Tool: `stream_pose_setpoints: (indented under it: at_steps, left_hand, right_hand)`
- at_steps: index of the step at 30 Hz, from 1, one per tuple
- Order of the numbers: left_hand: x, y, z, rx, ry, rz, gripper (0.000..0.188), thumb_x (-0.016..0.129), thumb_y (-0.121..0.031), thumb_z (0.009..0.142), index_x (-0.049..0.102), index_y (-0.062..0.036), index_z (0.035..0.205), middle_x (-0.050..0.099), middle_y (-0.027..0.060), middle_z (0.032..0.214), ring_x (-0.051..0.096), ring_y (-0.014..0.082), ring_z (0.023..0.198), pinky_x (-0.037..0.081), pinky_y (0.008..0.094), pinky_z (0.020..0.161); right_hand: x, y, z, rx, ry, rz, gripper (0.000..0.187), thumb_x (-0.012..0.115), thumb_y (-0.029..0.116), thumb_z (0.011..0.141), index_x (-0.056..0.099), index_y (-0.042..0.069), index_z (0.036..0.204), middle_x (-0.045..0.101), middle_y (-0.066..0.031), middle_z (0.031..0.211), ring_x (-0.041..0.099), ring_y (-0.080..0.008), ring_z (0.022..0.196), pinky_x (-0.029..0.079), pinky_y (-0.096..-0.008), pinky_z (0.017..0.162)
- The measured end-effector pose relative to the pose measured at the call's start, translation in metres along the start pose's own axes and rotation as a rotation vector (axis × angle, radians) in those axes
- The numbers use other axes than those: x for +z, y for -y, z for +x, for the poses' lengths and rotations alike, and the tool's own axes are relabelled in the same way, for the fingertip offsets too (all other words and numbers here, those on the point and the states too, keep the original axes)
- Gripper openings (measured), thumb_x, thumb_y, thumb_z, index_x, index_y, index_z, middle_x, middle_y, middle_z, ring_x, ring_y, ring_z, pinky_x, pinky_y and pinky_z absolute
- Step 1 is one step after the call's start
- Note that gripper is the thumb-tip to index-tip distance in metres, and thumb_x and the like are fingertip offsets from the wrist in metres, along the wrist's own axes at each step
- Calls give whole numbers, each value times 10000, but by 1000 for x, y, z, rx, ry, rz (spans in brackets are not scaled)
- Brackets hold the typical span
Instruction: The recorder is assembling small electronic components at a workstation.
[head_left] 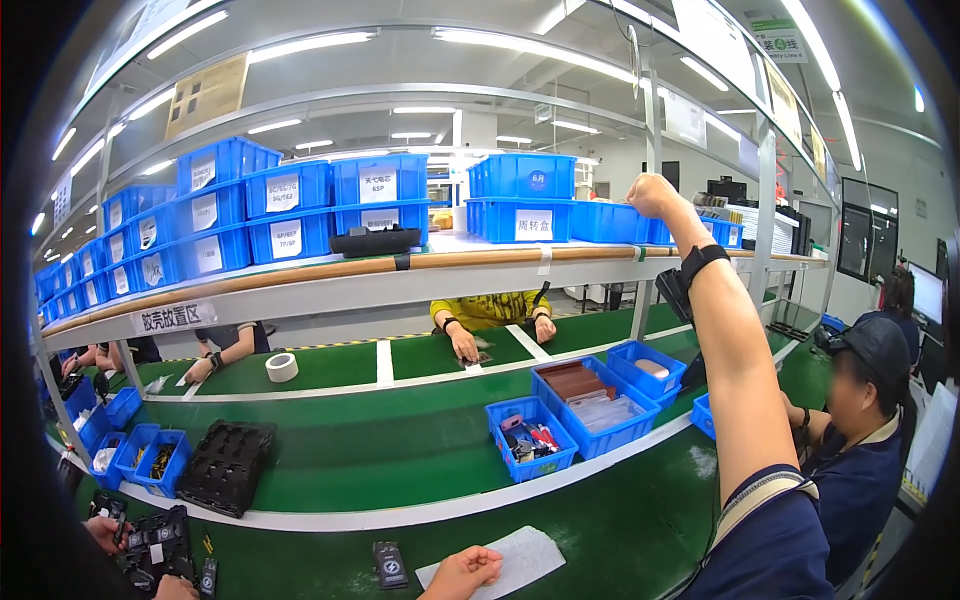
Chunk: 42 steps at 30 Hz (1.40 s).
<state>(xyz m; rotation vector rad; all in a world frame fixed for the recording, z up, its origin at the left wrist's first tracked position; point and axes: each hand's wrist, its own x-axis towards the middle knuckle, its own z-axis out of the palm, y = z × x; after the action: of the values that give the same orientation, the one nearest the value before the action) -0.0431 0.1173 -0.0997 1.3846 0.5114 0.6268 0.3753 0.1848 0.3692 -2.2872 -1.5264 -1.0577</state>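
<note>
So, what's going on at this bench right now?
A person's right hand is raised by a blue bin on the shelf; whether it holds anything is hidden. The left hand is at a white sheet on the green bench, near a small black pack. Across the way, someone in yellow has a hand at a small dark piece.

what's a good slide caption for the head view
Right hand raised near a blue bin on the shelf, left hand by a white sheet on the green bench.
</note>
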Motion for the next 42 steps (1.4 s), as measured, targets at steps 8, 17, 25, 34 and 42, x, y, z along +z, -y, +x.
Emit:
stream_pose_setpoints:
  at_steps: [8, 17, 25, 34, 42]
  left_hand:
    - [4, -5, -1, 4, 5, 48, 147, 578, -95, 845, 559, -35, 979, 582, 28, 773, 541, 87, 662, 457, 217, 603]
    - [-3, 4, 7, -150, -41, -5, 154, 606, -77, 835, 568, 9, 957, 607, 53, 840, 589, 95, 742, 493, 215, 687]
    - [0, -5, -2, -118, -62, -60, 143, 601, -50, 827, 566, 14, 950, 596, 36, 829, 557, 80, 719, 463, 208, 666]
    - [16, -18, -5, -78, -105, -40, 116, 623, -42, 810, 578, -9, 911, 589, 18, 787, 535, 72, 695, 436, 192, 643]
    - [15, -13, 2, -101, -100, 43, 144, 622, -90, 822, 561, -10, 925, 579, 17, 804, 529, 72, 729, 431, 200, 674]
  right_hand:
    - [14, 2, 9, -8, -39, 145, 478, 357, 411, 920, 654, 36, 918, 594, -274, 959, 560, -408, 935, 440, -428, 810]
    - [-6, 6, -54, 244, -480, 560, 377, 456, 378, 869, 648, 55, 896, 633, -158, 780, 599, -339, 787, 459, -382, 718]
    - [41, 129, -282, -202, -125, 1342, 209, 528, 232, 889, 571, 65, 770, 529, 2, 603, 450, -50, 504, 369, -211, 455]
    - [104, 226, -418, 309, 1082, 2020, 501, 536, 352, 890, 378, 117, 478, 392, -1, 429, 375, -84, 382, 326, -252, 420]
    - [160, 243, -417, 448, 1008, 2116, 553, 505, 442, 881, 410, 97, 458, 421, -37, 419, 424, -142, 403, 368, -281, 456]
